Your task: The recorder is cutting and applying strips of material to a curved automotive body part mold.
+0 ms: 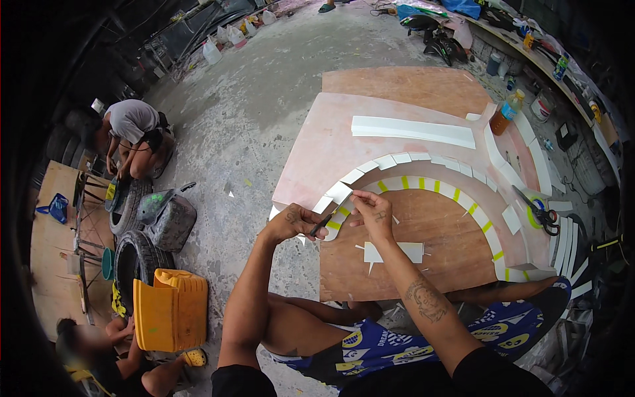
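Observation:
My left hand (pixel 298 221) is closed on a small black-handled tool (pixel 321 225), pointed up and to the right. My right hand (pixel 364 212) pinches a small white card piece (pixel 339 194) at the inner edge of the pink curved panel (pixel 307 162). White pieces line this arch, and below them runs a curved white band (pixel 448 190) with yellow tape strips. Inside the arch is a plywood board (pixel 436 238) with a white rectangle (pixel 403 251) on it. A long white strip (pixel 413 131) lies on the panel above.
Scissors (pixel 542 215) and a bottle (pixel 507 112) sit at the panel's right. A co-worker crouches (pixel 132 126) at upper left; another person (pixel 112 364) sits lower left, near tires (pixel 132 264), a grey plastic object (pixel 169 225) and a yellow container (pixel 172 311). A cluttered bench (pixel 549 66) runs along the right.

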Demonstrator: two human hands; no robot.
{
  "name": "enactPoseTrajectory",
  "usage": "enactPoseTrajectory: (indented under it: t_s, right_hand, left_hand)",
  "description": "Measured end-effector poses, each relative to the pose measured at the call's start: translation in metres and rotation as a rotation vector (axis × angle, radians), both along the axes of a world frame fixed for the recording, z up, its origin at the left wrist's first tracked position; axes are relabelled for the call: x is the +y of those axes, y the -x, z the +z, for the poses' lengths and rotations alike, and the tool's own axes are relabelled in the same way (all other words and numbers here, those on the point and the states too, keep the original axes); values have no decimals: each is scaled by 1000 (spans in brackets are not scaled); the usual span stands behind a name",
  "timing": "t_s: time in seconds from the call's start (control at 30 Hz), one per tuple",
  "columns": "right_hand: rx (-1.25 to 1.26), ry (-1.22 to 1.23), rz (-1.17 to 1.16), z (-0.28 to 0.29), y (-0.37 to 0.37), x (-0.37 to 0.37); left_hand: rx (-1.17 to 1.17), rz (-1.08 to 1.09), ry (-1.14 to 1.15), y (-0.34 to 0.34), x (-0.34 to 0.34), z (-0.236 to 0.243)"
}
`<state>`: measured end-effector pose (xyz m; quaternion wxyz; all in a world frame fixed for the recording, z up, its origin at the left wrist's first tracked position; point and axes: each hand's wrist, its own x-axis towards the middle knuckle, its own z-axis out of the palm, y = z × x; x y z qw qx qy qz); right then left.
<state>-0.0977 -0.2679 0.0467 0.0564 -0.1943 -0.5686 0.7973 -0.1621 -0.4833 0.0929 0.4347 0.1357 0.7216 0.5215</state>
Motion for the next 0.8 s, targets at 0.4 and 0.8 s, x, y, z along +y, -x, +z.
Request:
enactPoseTrajectory:
  t_s: [0.4, 0.8]
  right_hand:
    - [-18, 200, -32, -6, 0, -11]
    - [-18, 204, -58, -13, 3, -16]
  left_hand:
    - [9, 11, -61, -2, 0, -1]
    - [-1, 29, -7, -5, 4, 0]
